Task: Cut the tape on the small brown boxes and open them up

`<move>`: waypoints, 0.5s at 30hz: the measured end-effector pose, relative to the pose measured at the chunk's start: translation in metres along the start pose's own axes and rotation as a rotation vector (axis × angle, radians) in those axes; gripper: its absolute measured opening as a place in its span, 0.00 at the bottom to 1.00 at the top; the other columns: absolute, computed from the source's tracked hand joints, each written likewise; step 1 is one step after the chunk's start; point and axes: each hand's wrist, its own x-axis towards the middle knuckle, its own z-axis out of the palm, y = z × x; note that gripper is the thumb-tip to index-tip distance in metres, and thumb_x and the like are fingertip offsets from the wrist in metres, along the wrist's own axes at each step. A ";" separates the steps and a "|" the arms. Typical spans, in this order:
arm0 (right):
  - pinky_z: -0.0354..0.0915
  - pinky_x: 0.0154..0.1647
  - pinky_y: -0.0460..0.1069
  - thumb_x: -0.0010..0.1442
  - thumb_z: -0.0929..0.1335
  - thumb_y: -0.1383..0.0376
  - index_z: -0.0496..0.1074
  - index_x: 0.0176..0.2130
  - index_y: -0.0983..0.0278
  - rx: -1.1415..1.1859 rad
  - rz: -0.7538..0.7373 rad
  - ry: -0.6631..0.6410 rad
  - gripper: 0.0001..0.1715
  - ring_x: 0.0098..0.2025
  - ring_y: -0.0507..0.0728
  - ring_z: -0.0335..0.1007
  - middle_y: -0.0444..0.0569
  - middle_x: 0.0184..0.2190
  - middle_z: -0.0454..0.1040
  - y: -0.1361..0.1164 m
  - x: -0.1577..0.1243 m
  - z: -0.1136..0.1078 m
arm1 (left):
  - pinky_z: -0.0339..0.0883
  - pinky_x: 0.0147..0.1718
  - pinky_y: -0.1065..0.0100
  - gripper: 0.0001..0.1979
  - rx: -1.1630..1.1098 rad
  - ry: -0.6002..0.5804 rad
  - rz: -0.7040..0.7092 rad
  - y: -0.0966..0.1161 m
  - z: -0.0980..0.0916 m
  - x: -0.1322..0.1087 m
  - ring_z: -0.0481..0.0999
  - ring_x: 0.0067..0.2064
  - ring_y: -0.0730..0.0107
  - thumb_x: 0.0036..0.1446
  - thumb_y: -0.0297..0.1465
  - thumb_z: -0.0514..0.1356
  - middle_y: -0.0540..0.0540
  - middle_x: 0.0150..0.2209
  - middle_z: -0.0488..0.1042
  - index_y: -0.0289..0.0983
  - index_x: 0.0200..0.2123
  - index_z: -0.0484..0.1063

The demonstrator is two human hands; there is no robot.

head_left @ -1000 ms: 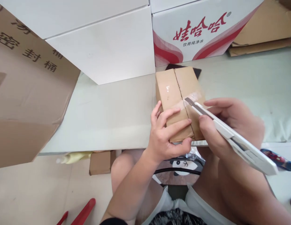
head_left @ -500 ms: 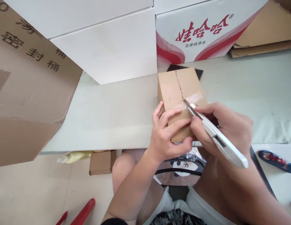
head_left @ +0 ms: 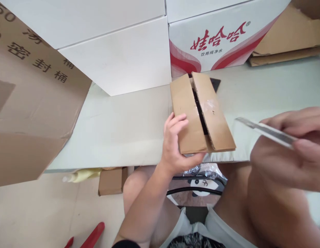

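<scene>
A small brown cardboard box [head_left: 187, 113] rests on the pale green surface, its two top flaps parted by a dark gap. Clear tape clings to the right flap, and the contents do not show. My left hand [head_left: 175, 144] grips the box's near left corner, fingers on the left flap and thumb along the front edge. Off to the right of the box, my right hand [head_left: 294, 144] is closed around a white utility knife [head_left: 270, 132]. The knife's blade is out and points left toward the box. Motion blurs this hand somewhat.
White cartons [head_left: 118, 65] and a red-and-white printed carton [head_left: 211, 44] stand behind the box. A big brown carton [head_left: 38, 113] stands at left. A dark flat object [head_left: 215, 83] lies partly behind the box. Below the edge are a small brown box [head_left: 112, 181] and a yellow item [head_left: 85, 175].
My right hand has drawn the utility knife away to the right, off the box's seam. The box's taped flaps have come apart. My left hand still holds the near left corner.
</scene>
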 end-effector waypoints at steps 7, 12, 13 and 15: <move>0.67 0.33 0.59 0.52 0.68 0.62 0.71 0.40 0.58 -0.574 0.168 -0.202 0.13 0.29 0.61 0.69 0.51 0.33 0.74 0.045 0.020 0.004 | 0.73 0.56 0.58 0.22 -0.149 0.395 -0.402 -0.013 -0.025 0.003 0.78 0.56 0.56 0.61 0.43 0.67 0.42 0.53 0.76 0.42 0.55 0.72; 0.71 0.49 0.64 0.58 0.65 0.64 0.67 0.63 0.67 -0.886 0.366 -0.747 0.34 0.49 0.70 0.76 0.65 0.53 0.76 0.082 0.012 0.000 | 0.74 0.55 0.58 0.25 -0.216 0.732 -0.591 -0.019 -0.040 0.028 0.81 0.52 0.55 0.50 0.49 0.73 0.43 0.42 0.81 0.36 0.41 0.78; 0.71 0.50 0.65 0.58 0.65 0.64 0.68 0.63 0.67 -0.877 0.363 -0.747 0.35 0.50 0.71 0.76 0.66 0.54 0.75 0.085 0.011 0.000 | 0.75 0.53 0.58 0.25 -0.243 0.771 -0.612 -0.019 -0.044 0.032 0.81 0.51 0.55 0.48 0.49 0.73 0.43 0.41 0.82 0.36 0.40 0.78; 0.70 0.53 0.66 0.57 0.67 0.62 0.72 0.59 0.66 -0.765 0.343 -0.644 0.31 0.52 0.71 0.76 0.65 0.53 0.76 0.087 0.012 -0.001 | 0.76 0.50 0.60 0.24 -0.290 0.803 -0.702 -0.014 -0.053 0.036 0.82 0.49 0.56 0.48 0.47 0.74 0.45 0.41 0.82 0.38 0.41 0.78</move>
